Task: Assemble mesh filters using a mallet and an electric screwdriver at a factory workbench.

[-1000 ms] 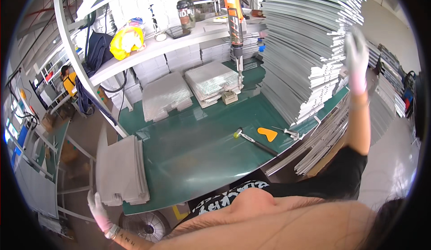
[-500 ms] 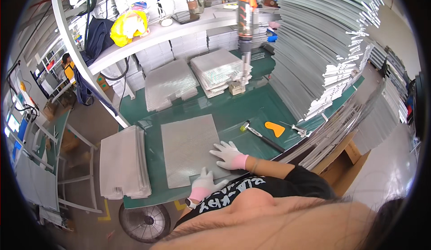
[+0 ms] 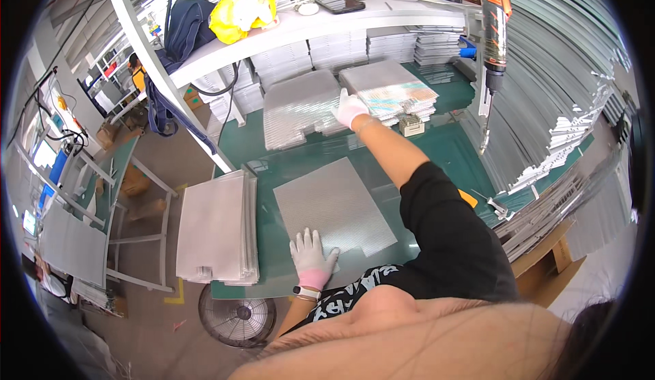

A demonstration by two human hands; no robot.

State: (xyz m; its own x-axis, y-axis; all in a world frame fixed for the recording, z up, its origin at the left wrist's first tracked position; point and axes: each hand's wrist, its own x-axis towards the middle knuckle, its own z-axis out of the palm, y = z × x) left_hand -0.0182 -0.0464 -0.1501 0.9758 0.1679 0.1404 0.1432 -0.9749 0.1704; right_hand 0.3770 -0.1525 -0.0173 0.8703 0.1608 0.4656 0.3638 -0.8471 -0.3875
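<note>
One grey sheet is lying on the green table; I am apparently steadying it, left hand flat, fingers splayed. Right hand is sitting at a panel stack, grip unclear; next move is probably calling for an edge pinch.

A white shelf with a pale post spans the back of a green bench. The floor is dull grey-brown (yellow tape marks it), and a round fan stands there beside the bench. Leftward are another table, a pale wall and a bright pane.
</note>
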